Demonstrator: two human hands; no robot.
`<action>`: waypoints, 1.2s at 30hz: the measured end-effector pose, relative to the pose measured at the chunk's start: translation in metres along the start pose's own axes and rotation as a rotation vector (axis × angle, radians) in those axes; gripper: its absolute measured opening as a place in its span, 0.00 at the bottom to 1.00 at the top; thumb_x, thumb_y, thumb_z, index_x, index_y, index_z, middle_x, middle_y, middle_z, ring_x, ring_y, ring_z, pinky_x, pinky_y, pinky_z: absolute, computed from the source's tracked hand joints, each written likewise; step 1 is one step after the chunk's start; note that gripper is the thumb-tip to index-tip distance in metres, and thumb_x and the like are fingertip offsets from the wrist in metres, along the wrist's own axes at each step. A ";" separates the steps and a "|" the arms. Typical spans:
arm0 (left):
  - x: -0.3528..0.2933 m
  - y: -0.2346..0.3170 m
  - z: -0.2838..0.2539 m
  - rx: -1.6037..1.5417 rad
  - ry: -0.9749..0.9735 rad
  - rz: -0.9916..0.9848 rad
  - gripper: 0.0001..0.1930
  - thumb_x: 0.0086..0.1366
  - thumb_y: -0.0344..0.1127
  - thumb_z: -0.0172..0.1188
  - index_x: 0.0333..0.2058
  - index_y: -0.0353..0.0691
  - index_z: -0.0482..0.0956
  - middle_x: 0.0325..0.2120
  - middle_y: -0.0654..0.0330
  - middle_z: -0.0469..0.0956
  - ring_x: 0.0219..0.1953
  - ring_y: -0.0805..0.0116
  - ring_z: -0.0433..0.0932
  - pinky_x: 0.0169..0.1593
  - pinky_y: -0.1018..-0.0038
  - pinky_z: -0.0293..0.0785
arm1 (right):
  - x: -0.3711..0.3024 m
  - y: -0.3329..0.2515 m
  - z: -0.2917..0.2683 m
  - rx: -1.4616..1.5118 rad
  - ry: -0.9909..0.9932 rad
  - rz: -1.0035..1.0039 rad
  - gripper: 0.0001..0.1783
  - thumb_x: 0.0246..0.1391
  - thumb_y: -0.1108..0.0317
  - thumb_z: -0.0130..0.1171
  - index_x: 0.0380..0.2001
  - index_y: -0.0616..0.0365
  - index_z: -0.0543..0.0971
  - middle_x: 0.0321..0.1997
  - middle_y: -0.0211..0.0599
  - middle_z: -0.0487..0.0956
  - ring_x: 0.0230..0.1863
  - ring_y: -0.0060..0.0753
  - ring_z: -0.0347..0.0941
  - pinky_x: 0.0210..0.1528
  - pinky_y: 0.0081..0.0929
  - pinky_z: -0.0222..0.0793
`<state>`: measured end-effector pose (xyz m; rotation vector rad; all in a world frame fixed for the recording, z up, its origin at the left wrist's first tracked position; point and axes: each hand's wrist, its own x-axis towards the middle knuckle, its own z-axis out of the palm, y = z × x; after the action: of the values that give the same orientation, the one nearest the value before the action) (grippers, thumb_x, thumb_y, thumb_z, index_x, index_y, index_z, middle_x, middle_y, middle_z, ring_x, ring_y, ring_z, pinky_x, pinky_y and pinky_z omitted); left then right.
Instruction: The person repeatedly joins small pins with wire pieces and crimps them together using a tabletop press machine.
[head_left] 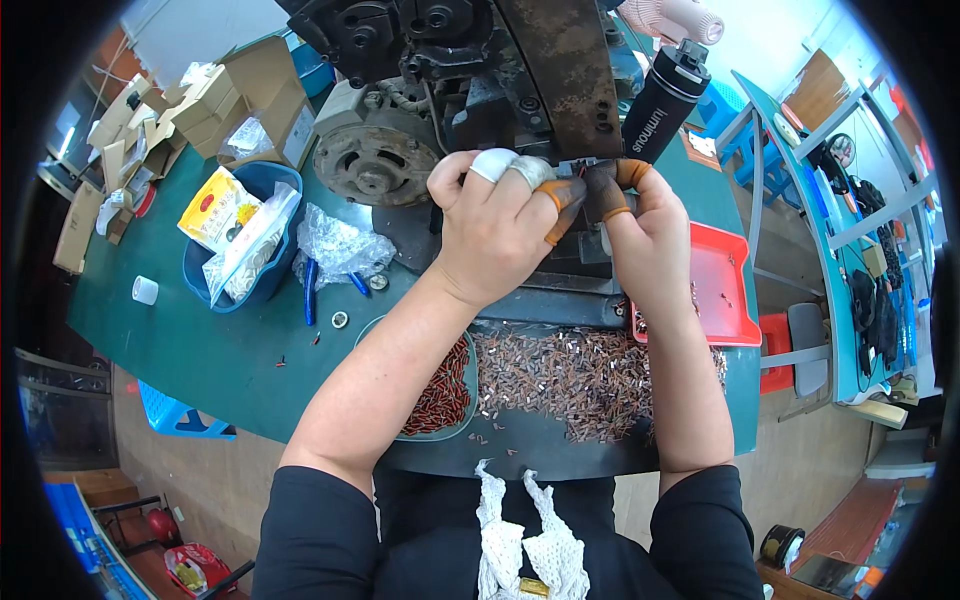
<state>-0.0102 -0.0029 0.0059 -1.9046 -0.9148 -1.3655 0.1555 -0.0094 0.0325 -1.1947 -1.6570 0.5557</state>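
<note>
My left hand (500, 225) and my right hand (645, 235) meet at the working spot of a dark, worn bench machine (555, 60). Both have thumb and fingers pinched together, the tips almost touching; whatever sits between them is too small and hidden to name. Orange finger covers with blackened tips show on both hands, and white wraps on other left fingers. Below my wrists spreads a heap of small copper-coloured and silvery metal pieces (560, 385). Under my left forearm stands a clear-rimmed bowl of reddish-brown small parts (440, 400), partly covered by the arm.
A red tray (725, 290) with a few pieces lies right of my right hand. A black bottle (665, 105) stands behind it. To the left are a blue basin (285, 190) holding packets, crumpled plastic wrap (345, 245), a blue pen (310, 292) and open cardboard boxes (270, 90).
</note>
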 end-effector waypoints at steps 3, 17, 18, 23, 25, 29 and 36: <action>-0.001 -0.003 0.000 0.001 0.012 -0.009 0.12 0.45 0.38 0.70 0.25 0.45 0.74 0.33 0.63 0.76 0.39 0.63 0.72 0.51 0.60 0.56 | -0.002 -0.011 0.000 -0.125 0.058 -0.059 0.10 0.52 0.73 0.60 0.37 0.66 0.78 0.31 0.46 0.76 0.35 0.43 0.74 0.39 0.33 0.69; -0.002 -0.002 0.006 0.039 -0.018 -0.006 0.14 0.40 0.36 0.72 0.27 0.45 0.77 0.34 0.62 0.75 0.42 0.61 0.71 0.49 0.59 0.56 | -0.011 -0.013 0.019 -0.047 0.254 -0.048 0.08 0.51 0.74 0.65 0.35 0.64 0.81 0.26 0.26 0.73 0.26 0.14 0.63 0.29 0.16 0.61; -0.002 -0.004 0.006 0.044 -0.013 -0.002 0.14 0.40 0.36 0.72 0.27 0.45 0.77 0.34 0.62 0.75 0.42 0.61 0.71 0.49 0.59 0.56 | -0.009 -0.012 0.021 0.023 0.248 -0.008 0.08 0.51 0.74 0.65 0.35 0.64 0.81 0.26 0.26 0.74 0.26 0.14 0.64 0.29 0.17 0.62; 0.000 -0.002 -0.017 0.023 -0.138 -0.050 0.15 0.40 0.38 0.71 0.30 0.47 0.80 0.31 0.63 0.73 0.40 0.61 0.71 0.49 0.57 0.58 | -0.014 -0.010 0.012 -0.117 0.187 -0.087 0.07 0.53 0.71 0.63 0.33 0.64 0.80 0.27 0.31 0.77 0.28 0.19 0.69 0.31 0.20 0.65; -0.007 0.001 -0.039 -0.033 -0.271 -0.059 0.16 0.45 0.40 0.70 0.36 0.49 0.83 0.32 0.63 0.72 0.41 0.62 0.70 0.49 0.56 0.58 | -0.028 -0.010 -0.002 -0.159 0.135 -0.073 0.08 0.53 0.70 0.63 0.34 0.64 0.80 0.28 0.34 0.79 0.30 0.22 0.72 0.34 0.22 0.67; 0.005 -0.009 -0.089 -0.201 -0.216 -0.188 0.17 0.49 0.37 0.71 0.40 0.46 0.82 0.37 0.60 0.74 0.45 0.58 0.71 0.53 0.61 0.62 | -0.044 0.018 -0.059 -0.317 0.197 -0.045 0.06 0.53 0.75 0.63 0.36 0.63 0.81 0.31 0.36 0.81 0.35 0.26 0.75 0.39 0.24 0.69; 0.111 -0.177 -0.216 -0.387 0.614 -0.820 0.09 0.65 0.28 0.53 0.44 0.36 0.69 0.32 0.60 0.74 0.33 0.69 0.71 0.38 0.69 0.67 | -0.092 0.043 -0.093 -0.229 0.154 0.119 0.16 0.56 0.74 0.60 0.48 0.64 0.77 0.41 0.37 0.78 0.38 0.26 0.71 0.43 0.22 0.66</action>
<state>-0.2441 -0.0551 0.1876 -1.1899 -1.2060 -2.5743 0.2607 -0.0904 -0.0039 -1.4729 -1.5546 0.3428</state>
